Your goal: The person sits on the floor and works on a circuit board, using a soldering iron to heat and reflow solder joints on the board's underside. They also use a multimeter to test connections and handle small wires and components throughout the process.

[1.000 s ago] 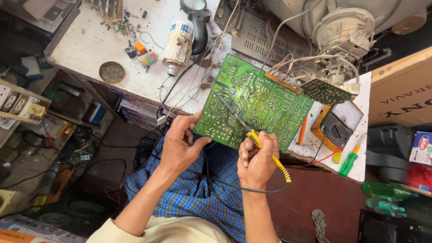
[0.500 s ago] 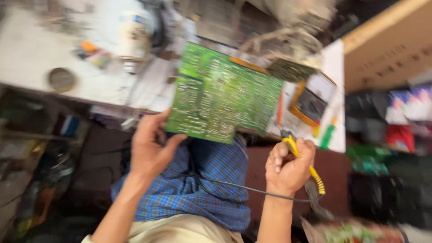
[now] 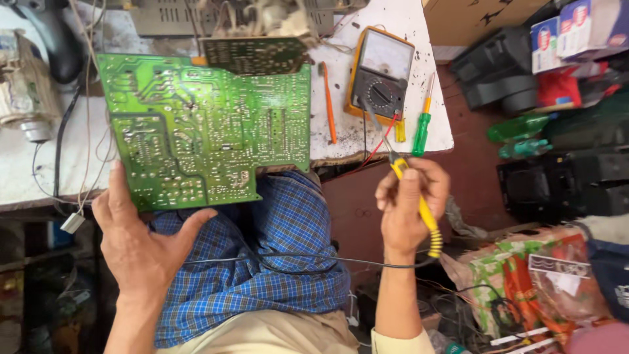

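Observation:
My left hand (image 3: pixel 141 246) grips the near left corner of a large green circuit board (image 3: pixel 209 128), solder side up, which rests partly on the white workbench (image 3: pixel 386 141) and juts over my lap. My right hand (image 3: pixel 409 206) is off to the right of the board, away from it, and holds a yellow-handled soldering iron (image 3: pixel 416 196) with its metal tip pointing up towards the bench edge. The iron's black cord (image 3: pixel 295 259) runs across my blue checked cloth.
A yellow analogue multimeter (image 3: pixel 382 75) with red and black leads lies on the bench's right part, beside an orange tool (image 3: pixel 328 105) and a green-handled screwdriver (image 3: pixel 422 128). A smaller circuit board (image 3: pixel 252 56) sits behind. Boxes, green bottles (image 3: pixel 517 128) and bags crowd the floor at right.
My right hand has drawn the soldering iron away from the board to the right. The view has swung right and closer. My left hand still holds the board's corner.

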`<state>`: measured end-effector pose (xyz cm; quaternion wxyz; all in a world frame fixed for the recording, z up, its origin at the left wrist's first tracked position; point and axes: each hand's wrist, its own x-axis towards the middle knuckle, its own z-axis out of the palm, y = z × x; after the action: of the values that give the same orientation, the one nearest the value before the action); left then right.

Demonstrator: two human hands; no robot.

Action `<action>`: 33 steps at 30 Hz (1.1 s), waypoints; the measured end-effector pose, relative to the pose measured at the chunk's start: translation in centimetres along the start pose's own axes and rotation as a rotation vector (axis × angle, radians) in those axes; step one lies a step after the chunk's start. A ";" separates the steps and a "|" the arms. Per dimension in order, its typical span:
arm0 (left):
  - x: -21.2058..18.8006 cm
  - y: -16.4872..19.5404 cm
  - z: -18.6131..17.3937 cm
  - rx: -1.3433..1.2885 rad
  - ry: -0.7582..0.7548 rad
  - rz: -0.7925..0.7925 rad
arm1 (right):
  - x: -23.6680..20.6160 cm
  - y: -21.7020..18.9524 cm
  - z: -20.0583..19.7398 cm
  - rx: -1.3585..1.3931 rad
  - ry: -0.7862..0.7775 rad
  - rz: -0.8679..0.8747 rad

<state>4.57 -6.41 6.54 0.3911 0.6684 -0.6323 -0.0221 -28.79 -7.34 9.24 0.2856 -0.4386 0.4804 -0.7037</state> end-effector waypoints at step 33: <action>-0.9 -1.8 3.4 0.435 0.038 0.046 | 3.1 1.1 -3.6 -0.284 -0.238 0.101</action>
<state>4.11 -7.51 2.79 0.2499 0.7227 -0.6298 0.1362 -33.45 -8.77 8.70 0.3103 -0.5300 0.5593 -0.5568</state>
